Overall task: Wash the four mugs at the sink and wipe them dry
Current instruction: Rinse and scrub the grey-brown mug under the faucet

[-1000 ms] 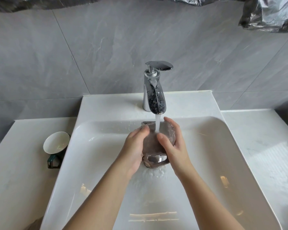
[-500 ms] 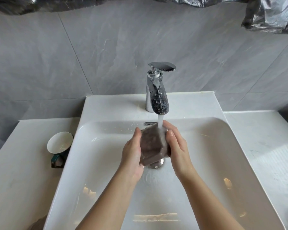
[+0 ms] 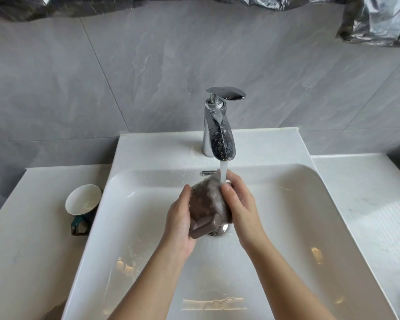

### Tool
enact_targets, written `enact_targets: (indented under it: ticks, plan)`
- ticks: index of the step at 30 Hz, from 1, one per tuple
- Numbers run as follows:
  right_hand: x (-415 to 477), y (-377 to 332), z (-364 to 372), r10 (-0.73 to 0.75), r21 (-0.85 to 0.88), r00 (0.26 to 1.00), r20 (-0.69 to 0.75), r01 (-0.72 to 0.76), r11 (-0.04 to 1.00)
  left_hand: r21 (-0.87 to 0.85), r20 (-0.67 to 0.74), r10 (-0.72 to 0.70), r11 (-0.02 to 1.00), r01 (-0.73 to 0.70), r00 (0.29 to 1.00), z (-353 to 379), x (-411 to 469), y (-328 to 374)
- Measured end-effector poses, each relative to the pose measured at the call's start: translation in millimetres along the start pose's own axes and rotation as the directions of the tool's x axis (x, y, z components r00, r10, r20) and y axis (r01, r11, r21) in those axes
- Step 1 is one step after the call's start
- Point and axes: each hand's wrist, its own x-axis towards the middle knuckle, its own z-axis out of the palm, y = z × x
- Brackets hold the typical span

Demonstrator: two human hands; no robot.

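A brown mug [image 3: 207,204] is held over the drain of the white sink [image 3: 310,239], tilted with its handle pointing toward me. My left hand [image 3: 179,225] grips its left side and my right hand [image 3: 239,204] wraps its right side. Water runs from the chrome tap [image 3: 219,132] onto the mug's far end by my right fingers. A green mug [image 3: 82,205] with a white inside leans on the left counter against the sink's edge. No other mugs are in view.
White counter [image 3: 367,215] flanks the sink on both sides. A grey tiled wall stands behind, with crumpled silver foil [image 3: 376,21] hanging at the top right. The drain stopper [image 3: 218,229] shows just below the mug.
The mug has turned in my hands: its handle now faces me at the bottom. Both hands stay under the running water.
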Motion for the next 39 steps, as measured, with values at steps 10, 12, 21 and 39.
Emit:
enact_targets:
  ticks: [10,12,21,39]
  plan:
    - [7,1,-12,0.258,0.340,0.947,0.193,-0.311,0.887,-0.166,-0.037,-0.141,0.977,0.133,0.989,-5,15,-3]
    - [5,1,-11,0.240,0.306,0.958,0.156,-0.278,0.911,-0.160,-0.045,-0.142,0.978,0.133,0.989,-3,17,-5]
    - [6,4,-6,0.190,0.245,0.981,-0.049,-0.172,0.954,0.048,0.170,0.084,0.994,-0.094,0.982,15,5,2]
    - [0,3,-2,-0.046,-0.010,0.993,-0.109,0.046,0.999,0.311,-0.077,0.019,0.950,0.006,0.997,34,18,16]
